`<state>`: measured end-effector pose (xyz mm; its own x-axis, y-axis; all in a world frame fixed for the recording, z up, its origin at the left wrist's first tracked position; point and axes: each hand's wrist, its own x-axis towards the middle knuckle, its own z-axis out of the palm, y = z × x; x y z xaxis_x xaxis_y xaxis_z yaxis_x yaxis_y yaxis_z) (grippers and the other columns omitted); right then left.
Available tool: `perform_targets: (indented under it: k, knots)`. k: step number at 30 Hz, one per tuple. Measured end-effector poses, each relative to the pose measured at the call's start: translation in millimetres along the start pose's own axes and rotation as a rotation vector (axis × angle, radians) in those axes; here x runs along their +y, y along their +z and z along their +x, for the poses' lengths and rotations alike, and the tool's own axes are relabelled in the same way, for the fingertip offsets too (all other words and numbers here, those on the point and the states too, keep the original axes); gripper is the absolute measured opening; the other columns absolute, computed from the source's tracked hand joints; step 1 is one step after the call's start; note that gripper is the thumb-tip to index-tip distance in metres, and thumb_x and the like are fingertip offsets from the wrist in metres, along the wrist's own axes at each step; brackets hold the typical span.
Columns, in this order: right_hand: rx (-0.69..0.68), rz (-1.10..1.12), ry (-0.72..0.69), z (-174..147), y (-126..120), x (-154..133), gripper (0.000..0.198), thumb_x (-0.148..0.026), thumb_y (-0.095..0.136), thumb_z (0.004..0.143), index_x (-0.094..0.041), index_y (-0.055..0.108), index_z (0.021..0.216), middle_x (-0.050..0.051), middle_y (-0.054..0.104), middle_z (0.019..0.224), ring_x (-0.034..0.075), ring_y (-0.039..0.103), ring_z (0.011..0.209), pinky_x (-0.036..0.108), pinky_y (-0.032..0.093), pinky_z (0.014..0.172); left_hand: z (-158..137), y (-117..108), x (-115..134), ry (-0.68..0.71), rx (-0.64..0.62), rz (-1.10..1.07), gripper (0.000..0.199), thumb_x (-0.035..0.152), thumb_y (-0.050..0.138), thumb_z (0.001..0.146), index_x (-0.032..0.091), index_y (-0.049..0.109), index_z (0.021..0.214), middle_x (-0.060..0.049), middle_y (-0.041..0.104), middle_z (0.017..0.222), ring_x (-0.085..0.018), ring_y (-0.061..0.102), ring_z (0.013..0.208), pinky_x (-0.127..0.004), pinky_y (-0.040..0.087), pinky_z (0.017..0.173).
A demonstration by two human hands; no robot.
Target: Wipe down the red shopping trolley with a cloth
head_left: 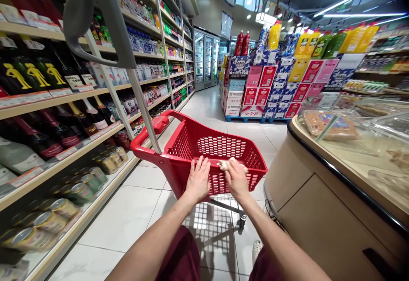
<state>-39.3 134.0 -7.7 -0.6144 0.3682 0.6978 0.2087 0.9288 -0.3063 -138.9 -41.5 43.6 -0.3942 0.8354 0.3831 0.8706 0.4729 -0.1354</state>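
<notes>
A red plastic shopping basket on wheels (179, 155) stands in the aisle before me, turned sideways, with holes in its walls. A tall metal pole with a grey handle (123, 30) rises from its left end. My left hand (198, 179) lies on the near rim with its fingers stretched out over the edge. In my right hand (237, 179) is a crumpled whitish cloth (226, 164), pressed on the same rim farther right. The cloth is slightly blurred and partly covered by my fingers.
Shelves of bottles and cans (79, 187) line the left side. A rounded counter (306, 179) with packaged food stands close on the right. Stacked drink cartons (255, 89) are farther ahead, with glass-door coolers (207, 55) behind. Cables (271, 213) hang beside the counter.
</notes>
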Motion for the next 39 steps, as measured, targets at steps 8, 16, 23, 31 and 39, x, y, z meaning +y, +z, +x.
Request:
perform_targets:
  k: [8,16,23,31,39]
  knots:
    - [0.042,-0.082,0.196,-0.7,-15.8,10.6,0.033,-0.031,0.033,0.087,-0.021,0.062,0.098,0.008,0.059,0.107,0.022,0.048,0.106,0.041,0.033,0.089,1.8,0.8,4.4,0.001,-0.026,0.018,0.062,0.028,0.046,0.072,0.012,0.033,0.131,-0.009,0.03,0.14,-0.028,0.011,0.132,-0.051,0.007,0.106]
    - [0.029,-0.017,0.134,-1.0,-11.7,10.2,0.033,-0.036,0.034,0.087,-0.022,0.063,0.096,0.006,0.059,0.109,0.021,0.047,0.107,0.04,0.034,0.087,-1.5,-6.7,-7.8,-0.019,0.044,0.033,0.058,0.02,0.048,0.071,0.018,0.037,0.128,-0.01,0.03,0.14,-0.026,0.015,0.131,-0.05,0.01,0.106]
    - [0.088,-0.005,0.038,-2.8,5.4,-10.8,0.032,-0.034,0.037,0.086,-0.021,0.061,0.102,0.007,0.057,0.113,0.023,0.044,0.112,0.042,0.031,0.092,-0.3,-8.8,-10.2,-0.06,0.045,0.027,0.055,0.021,0.049,0.072,0.018,0.041,0.126,-0.011,0.038,0.135,-0.028,0.021,0.129,-0.051,0.01,0.106]
    - [0.134,-0.043,0.223,-5.2,-12.3,20.9,0.033,-0.033,0.035,0.086,-0.018,0.063,0.093,0.01,0.059,0.107,0.023,0.048,0.106,0.043,0.034,0.089,1.5,-7.7,-9.0,-0.042,0.043,0.025,0.054,0.025,0.048,0.073,0.018,0.041,0.126,-0.009,0.037,0.136,-0.027,0.02,0.13,-0.052,0.01,0.106]
    - [0.01,0.024,0.037,-2.5,-8.2,5.5,0.027,-0.029,0.04,0.083,-0.021,0.059,0.101,0.007,0.055,0.115,0.022,0.043,0.113,0.042,0.032,0.092,4.9,-7.3,-7.2,-0.006,0.018,0.065,0.057,0.022,0.045,0.073,0.018,0.036,0.129,-0.007,0.033,0.139,-0.024,0.015,0.131,-0.051,0.01,0.106]
